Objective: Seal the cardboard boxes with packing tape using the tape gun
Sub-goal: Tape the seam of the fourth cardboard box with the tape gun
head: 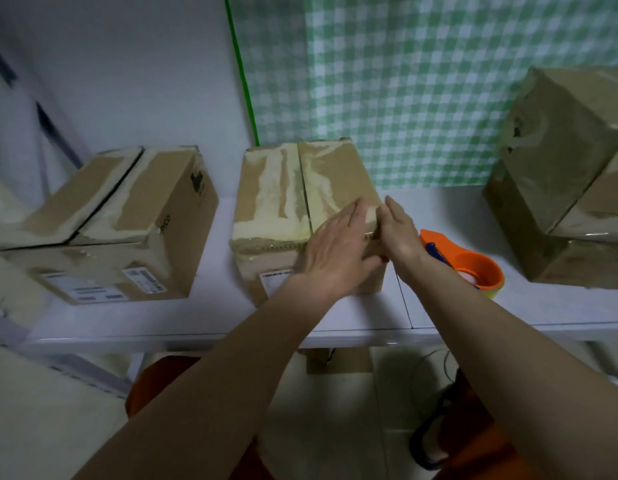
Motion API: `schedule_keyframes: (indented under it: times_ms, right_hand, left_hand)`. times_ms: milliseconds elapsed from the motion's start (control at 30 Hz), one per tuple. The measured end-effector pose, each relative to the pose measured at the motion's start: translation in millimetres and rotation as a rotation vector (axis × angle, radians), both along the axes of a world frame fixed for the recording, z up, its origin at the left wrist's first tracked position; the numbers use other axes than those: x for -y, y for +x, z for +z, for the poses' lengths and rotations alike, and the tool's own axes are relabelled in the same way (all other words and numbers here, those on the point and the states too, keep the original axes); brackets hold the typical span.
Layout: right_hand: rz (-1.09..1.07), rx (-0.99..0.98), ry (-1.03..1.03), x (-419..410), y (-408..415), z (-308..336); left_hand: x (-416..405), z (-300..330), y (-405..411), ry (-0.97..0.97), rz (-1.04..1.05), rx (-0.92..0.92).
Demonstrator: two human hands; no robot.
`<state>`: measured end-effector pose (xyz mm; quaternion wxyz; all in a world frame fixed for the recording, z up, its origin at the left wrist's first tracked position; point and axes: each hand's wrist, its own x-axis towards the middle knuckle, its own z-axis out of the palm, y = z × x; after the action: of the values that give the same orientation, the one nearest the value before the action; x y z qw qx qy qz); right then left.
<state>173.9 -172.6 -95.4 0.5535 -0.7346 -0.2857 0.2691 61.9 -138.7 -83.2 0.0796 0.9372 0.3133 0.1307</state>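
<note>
Middle box [300,202]: brown cardboard, flaps shut, top seam running front to back, pale torn patches across the lid, a band of clear tape along the front top edge, white label on the front face; stands mid-table [456,306]. Left hand [335,251]: fingers straight and flat, pressing the box's front right corner. Right hand [399,233]: fingers straight, set edgewise against the box's right side, touching the left hand's fingertips. Tape gun [473,268]: orange, blue part at its handle, lying on the table just right of the right wrist, held by neither hand. Left box [127,220]: brown, dark open seam on top, pale torn patches, labels on front. Right boxes [560,174]: stacked, tape-wrapped, at the table's right end. Behind: green checked curtain [439,81]
</note>
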Motion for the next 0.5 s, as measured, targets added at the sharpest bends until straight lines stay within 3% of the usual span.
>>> schedule_keyframes:
  times_ms: [133, 200, 500]
  right_hand:
    - [0.017, 0.186, -0.032, -8.0, -0.5, -5.2]
    - [0.001, 0.21, -0.032, -11.2, -3.8, -10.7]
    - [-0.064, 0.094, 0.057, -0.7, -49.6, -12.2]
  left_hand:
    - [-23.8, -8.8, -45.2, 0.086, 0.364, -0.045]
    - [-35.0, -13.3, -63.0, 0.041, 0.49, -0.11]
    - [-54.0, -4.5, -86.6, -0.018, 0.408, -0.154]
